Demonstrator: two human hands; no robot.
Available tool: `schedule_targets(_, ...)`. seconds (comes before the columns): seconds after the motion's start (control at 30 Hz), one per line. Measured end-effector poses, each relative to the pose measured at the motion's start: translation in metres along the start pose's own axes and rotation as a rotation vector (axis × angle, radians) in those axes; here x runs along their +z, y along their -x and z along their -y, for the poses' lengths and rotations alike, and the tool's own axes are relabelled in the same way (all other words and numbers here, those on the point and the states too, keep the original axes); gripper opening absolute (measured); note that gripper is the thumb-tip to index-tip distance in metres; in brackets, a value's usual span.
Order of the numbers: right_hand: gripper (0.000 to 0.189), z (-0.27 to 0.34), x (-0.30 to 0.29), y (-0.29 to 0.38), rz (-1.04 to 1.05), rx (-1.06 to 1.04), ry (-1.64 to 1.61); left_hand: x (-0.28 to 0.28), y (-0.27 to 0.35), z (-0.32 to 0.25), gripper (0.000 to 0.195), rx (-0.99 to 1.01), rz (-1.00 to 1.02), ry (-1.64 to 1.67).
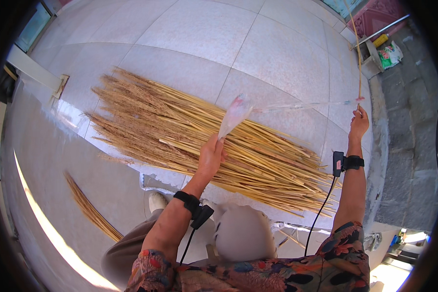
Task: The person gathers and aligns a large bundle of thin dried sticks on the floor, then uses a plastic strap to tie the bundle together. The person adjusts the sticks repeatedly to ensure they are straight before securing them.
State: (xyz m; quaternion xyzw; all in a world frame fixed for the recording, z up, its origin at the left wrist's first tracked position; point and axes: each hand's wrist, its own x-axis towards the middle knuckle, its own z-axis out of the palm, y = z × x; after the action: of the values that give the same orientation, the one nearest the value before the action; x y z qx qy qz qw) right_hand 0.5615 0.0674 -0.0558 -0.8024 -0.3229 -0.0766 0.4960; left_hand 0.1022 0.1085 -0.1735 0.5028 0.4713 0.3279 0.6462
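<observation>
My left hand (210,155) grips the gathered end of a clear plastic film bundle (236,111) with reddish marks, held above a pile of dried reed stalks (255,157). From the bundle, a thin twisted strand of plastic (303,106) stretches right to a long thin stick (359,69). Pinkish plastic is wound or tied around that stick just above my right hand (359,124), whose fingers close on the stick's lower end. The stick points away from me towards the top of the view. The pile's feathery brown seed heads (131,109) lie at the left, its cut ends at the right.
A small sheaf of stalks (91,206) lies on the floor at left. At right, a raised edge (377,146) borders grey paving. A grey box (372,60), green-and-white bag (390,55) and yellow bottle (380,40) stand beyond. A white post (34,69) rises at left.
</observation>
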Motion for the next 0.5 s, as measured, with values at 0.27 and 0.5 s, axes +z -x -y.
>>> schedule_targets(0.27,0.029,-0.007,-0.079,-0.059,-0.219,-0.032,-0.025,-0.004,0.003,0.004,0.018,0.125,-0.031,-0.031)
schedule_targets(0.5,0.035,0.004,-0.276,-0.136,-0.658,-0.232,0.878,-0.001,-0.002,0.006,0.019,0.065,-0.025,0.073)
